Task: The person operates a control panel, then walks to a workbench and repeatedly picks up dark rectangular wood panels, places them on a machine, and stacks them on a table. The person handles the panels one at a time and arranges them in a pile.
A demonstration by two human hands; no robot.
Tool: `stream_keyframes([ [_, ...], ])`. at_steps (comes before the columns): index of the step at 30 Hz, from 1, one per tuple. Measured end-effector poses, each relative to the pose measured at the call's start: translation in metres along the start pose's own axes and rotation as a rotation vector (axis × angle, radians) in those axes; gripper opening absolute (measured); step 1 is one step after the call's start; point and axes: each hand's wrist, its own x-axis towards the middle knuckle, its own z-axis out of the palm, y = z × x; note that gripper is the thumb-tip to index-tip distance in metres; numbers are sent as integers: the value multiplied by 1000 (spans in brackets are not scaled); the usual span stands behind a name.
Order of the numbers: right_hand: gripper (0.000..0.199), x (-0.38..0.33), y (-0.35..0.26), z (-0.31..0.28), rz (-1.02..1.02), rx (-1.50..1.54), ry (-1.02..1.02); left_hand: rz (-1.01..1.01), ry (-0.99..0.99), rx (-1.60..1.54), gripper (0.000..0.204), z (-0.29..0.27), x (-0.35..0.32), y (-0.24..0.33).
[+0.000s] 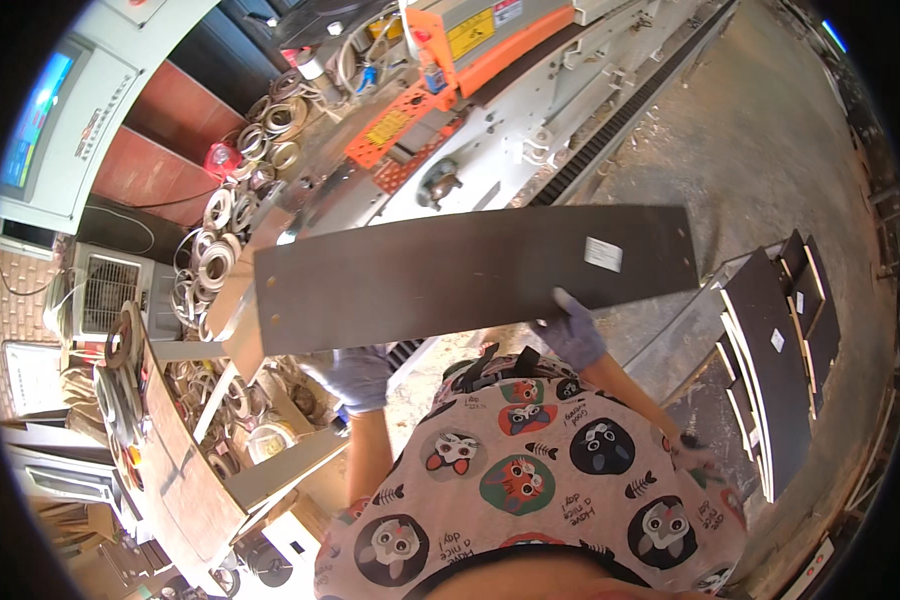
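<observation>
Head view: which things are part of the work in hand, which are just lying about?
In hand:
dark panel
left hand, gloved, under its near edge
right hand, gloved, gripping its near edge

Lying about:
stacked dark panels
edge-band rolls
fan unit

Dark panel: covers most fingers of left hand and right hand. White label: print too small to tell. Screen: cut by rim. Stacked boards: lower ends blurred.
</observation>
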Motion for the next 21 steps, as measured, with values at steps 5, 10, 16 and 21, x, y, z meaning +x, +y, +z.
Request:
stream_keyframes([
  [5, 22, 82, 91, 74, 311, -174, -49, -112, 185, 452, 39, -70, 5, 18],
  [10, 26, 146, 154, 106, 480, -352, 31, -11, 304, 231, 26, -121, 6, 63],
  [16, 33, 163, 160, 106, 488, -338, -22, 30, 399, 230, 23, -145, 53, 89],
  [21, 39, 134, 137, 111, 470, -421, -83, -42, 606, 503, 47, -142, 105, 96],
])
